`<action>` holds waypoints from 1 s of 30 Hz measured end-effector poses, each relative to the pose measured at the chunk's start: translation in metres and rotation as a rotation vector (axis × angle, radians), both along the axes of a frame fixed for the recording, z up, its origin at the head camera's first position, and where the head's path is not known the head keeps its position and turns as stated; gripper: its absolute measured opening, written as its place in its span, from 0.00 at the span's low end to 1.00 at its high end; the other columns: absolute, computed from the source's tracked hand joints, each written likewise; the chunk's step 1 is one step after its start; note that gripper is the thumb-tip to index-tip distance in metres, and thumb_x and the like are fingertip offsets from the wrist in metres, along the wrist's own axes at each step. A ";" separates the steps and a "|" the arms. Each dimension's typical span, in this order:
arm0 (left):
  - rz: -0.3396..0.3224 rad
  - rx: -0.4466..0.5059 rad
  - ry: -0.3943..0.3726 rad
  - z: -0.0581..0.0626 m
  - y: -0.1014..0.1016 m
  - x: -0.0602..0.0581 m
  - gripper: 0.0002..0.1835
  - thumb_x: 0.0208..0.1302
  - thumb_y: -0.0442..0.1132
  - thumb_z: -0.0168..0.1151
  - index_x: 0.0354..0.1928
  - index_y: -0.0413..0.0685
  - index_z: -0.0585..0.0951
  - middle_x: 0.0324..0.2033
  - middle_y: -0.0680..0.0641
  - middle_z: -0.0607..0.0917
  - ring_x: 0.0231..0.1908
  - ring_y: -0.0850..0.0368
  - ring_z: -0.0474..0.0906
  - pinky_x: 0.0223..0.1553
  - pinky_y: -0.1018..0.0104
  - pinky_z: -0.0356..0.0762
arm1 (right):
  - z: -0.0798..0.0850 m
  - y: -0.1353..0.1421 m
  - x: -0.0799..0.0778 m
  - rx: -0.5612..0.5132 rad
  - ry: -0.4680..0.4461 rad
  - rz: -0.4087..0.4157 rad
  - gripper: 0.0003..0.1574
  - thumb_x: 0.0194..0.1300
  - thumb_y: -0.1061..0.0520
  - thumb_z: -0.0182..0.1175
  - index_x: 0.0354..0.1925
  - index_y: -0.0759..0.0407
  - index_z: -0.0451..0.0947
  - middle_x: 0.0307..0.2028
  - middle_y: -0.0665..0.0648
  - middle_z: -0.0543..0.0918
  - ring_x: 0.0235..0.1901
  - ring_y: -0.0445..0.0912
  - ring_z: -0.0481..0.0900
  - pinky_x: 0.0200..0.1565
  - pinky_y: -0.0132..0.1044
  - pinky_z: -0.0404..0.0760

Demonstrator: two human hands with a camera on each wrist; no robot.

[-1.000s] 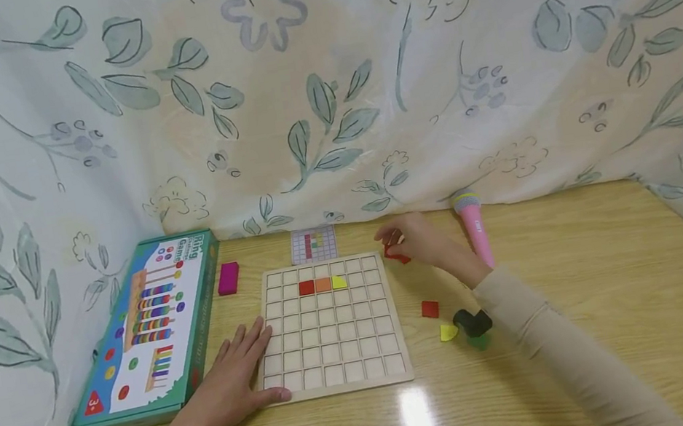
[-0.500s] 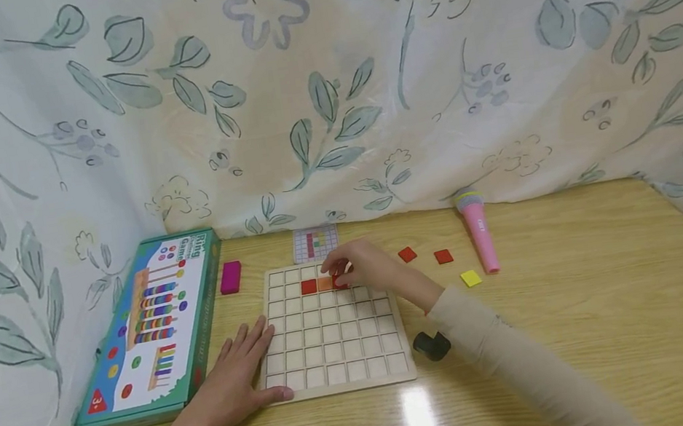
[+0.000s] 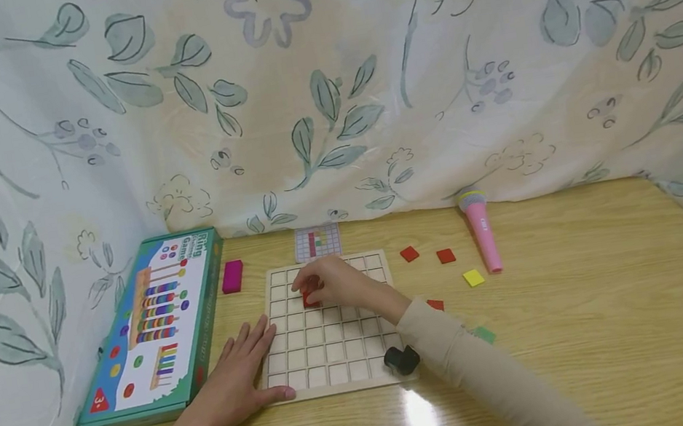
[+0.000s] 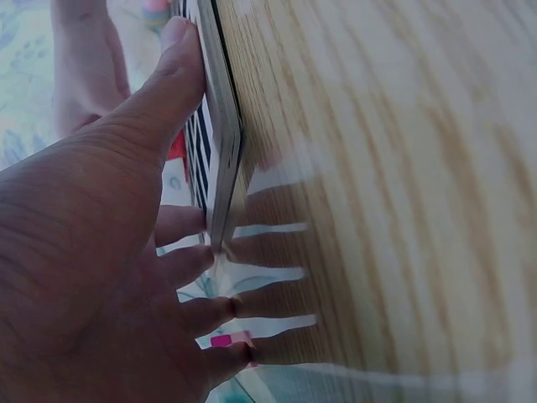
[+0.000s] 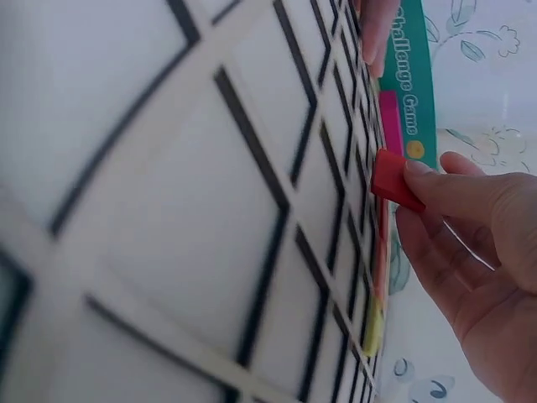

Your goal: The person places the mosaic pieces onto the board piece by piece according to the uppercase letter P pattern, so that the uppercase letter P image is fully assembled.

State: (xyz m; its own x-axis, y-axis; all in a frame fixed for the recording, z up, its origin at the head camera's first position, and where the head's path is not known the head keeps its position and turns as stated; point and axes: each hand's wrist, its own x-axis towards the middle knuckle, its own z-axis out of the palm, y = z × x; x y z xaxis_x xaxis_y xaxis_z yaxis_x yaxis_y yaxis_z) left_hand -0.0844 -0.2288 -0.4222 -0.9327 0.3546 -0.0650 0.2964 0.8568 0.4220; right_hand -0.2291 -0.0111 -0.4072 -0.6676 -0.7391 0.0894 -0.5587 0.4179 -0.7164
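My right hand (image 3: 340, 285) is over the upper left part of a wooden grid board (image 3: 336, 354). Between thumb and fingers it pinches a red square tile (image 5: 394, 178), held tilted right at the cells in the right wrist view. Past that tile, a yellow tile (image 5: 373, 327) lies in the grid; in the head view the hand hides this row. My left hand (image 3: 238, 376) rests at the board's left edge, fingers spread and straight on the table. Its thumb lies on the near left corner, seen along the board's side in the left wrist view.
Right of the board lie red tiles (image 3: 409, 253), a yellow tile (image 3: 473, 278) and a green piece (image 3: 484, 334) partly behind the sleeve. A pink toy microphone (image 3: 485, 239) lies farther right. Behind the board is a pattern card (image 3: 328, 244); left are a magenta block (image 3: 232, 277) and a game box (image 3: 160, 328).
My right hand has gone from the loose tiles right of the board to above the grid, then left and slightly nearer, carrying a red tile. The left hand stays put.
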 end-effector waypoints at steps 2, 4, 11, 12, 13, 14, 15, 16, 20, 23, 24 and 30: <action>-0.001 0.000 -0.003 0.000 0.000 0.000 0.57 0.52 0.69 0.65 0.74 0.38 0.59 0.75 0.38 0.54 0.73 0.31 0.45 0.69 0.34 0.46 | -0.001 -0.002 0.001 0.010 -0.005 -0.007 0.13 0.61 0.67 0.67 0.46 0.63 0.84 0.35 0.52 0.85 0.36 0.40 0.80 0.41 0.27 0.79; 0.000 -0.002 -0.005 0.000 0.000 0.000 0.57 0.52 0.69 0.65 0.74 0.38 0.59 0.75 0.38 0.54 0.73 0.31 0.45 0.69 0.34 0.46 | -0.001 -0.003 0.002 0.021 -0.007 -0.019 0.13 0.61 0.67 0.67 0.46 0.62 0.85 0.35 0.51 0.85 0.36 0.39 0.79 0.41 0.27 0.79; 0.003 -0.008 -0.002 -0.001 0.000 0.000 0.57 0.51 0.69 0.65 0.74 0.39 0.59 0.75 0.38 0.54 0.73 0.31 0.46 0.69 0.34 0.46 | -0.001 -0.003 0.002 0.050 0.000 -0.036 0.13 0.62 0.66 0.67 0.46 0.60 0.85 0.35 0.49 0.84 0.36 0.39 0.78 0.41 0.28 0.79; 0.004 -0.009 -0.003 -0.002 0.000 0.000 0.57 0.51 0.69 0.65 0.74 0.39 0.59 0.75 0.38 0.54 0.73 0.31 0.46 0.69 0.34 0.46 | -0.002 -0.002 0.002 0.056 0.003 -0.041 0.12 0.62 0.66 0.67 0.46 0.60 0.85 0.35 0.49 0.84 0.36 0.39 0.78 0.41 0.28 0.79; 0.004 -0.008 -0.004 -0.002 0.000 0.000 0.57 0.51 0.69 0.65 0.74 0.39 0.59 0.75 0.38 0.54 0.73 0.31 0.46 0.69 0.34 0.46 | -0.002 -0.002 0.002 0.063 0.007 -0.046 0.12 0.62 0.65 0.67 0.45 0.59 0.85 0.35 0.49 0.84 0.36 0.39 0.78 0.41 0.28 0.78; 0.005 -0.008 -0.005 -0.002 0.001 0.000 0.57 0.51 0.69 0.65 0.74 0.39 0.59 0.75 0.38 0.54 0.73 0.31 0.46 0.69 0.34 0.46 | -0.002 -0.002 0.002 0.069 0.014 -0.049 0.12 0.62 0.65 0.67 0.45 0.59 0.85 0.35 0.49 0.85 0.36 0.39 0.78 0.41 0.28 0.78; 0.007 -0.008 -0.005 -0.002 0.001 0.000 0.57 0.51 0.69 0.65 0.74 0.39 0.59 0.75 0.38 0.54 0.73 0.31 0.46 0.69 0.34 0.46 | -0.003 -0.002 0.002 0.075 0.020 -0.053 0.12 0.62 0.65 0.67 0.45 0.59 0.85 0.35 0.49 0.85 0.36 0.39 0.78 0.41 0.28 0.79; 0.007 -0.008 -0.005 -0.002 0.001 0.000 0.57 0.51 0.69 0.65 0.74 0.39 0.59 0.75 0.38 0.54 0.73 0.31 0.46 0.69 0.34 0.46 | -0.003 -0.002 0.002 0.084 0.029 -0.058 0.11 0.62 0.64 0.67 0.45 0.58 0.85 0.36 0.49 0.85 0.36 0.38 0.79 0.41 0.28 0.79; 0.007 -0.004 -0.005 -0.002 0.001 0.000 0.57 0.51 0.69 0.65 0.74 0.39 0.59 0.75 0.38 0.54 0.72 0.31 0.46 0.69 0.34 0.46 | -0.005 -0.003 0.004 0.105 0.051 -0.071 0.10 0.62 0.63 0.67 0.44 0.57 0.85 0.36 0.48 0.85 0.37 0.37 0.79 0.42 0.28 0.78; 0.009 0.003 -0.012 -0.003 0.001 0.000 0.57 0.51 0.69 0.65 0.74 0.39 0.59 0.75 0.38 0.54 0.73 0.32 0.45 0.69 0.35 0.45 | -0.005 -0.003 0.005 0.105 0.059 -0.078 0.10 0.62 0.63 0.67 0.43 0.57 0.85 0.36 0.49 0.85 0.37 0.38 0.79 0.42 0.29 0.78; 0.008 0.004 -0.011 -0.003 0.001 0.000 0.57 0.51 0.69 0.65 0.74 0.39 0.59 0.75 0.38 0.54 0.73 0.32 0.45 0.69 0.35 0.45 | -0.005 -0.003 0.005 0.104 0.064 -0.080 0.10 0.62 0.64 0.67 0.43 0.57 0.86 0.36 0.49 0.85 0.37 0.38 0.79 0.42 0.29 0.78; 0.009 0.001 -0.005 -0.001 0.000 0.000 0.57 0.52 0.69 0.65 0.74 0.39 0.59 0.75 0.38 0.54 0.73 0.32 0.45 0.69 0.35 0.46 | 0.000 0.000 0.005 0.125 0.061 -0.065 0.11 0.64 0.62 0.66 0.46 0.56 0.85 0.39 0.48 0.86 0.39 0.38 0.80 0.44 0.29 0.79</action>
State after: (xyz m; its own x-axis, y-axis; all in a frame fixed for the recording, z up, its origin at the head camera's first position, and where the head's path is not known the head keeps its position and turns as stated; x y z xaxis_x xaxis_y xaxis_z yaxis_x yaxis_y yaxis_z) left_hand -0.0841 -0.2286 -0.4234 -0.9355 0.3464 -0.0692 0.2867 0.8591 0.4240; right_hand -0.2239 -0.0113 -0.4077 -0.7106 -0.7024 0.0412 -0.5684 0.5385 -0.6221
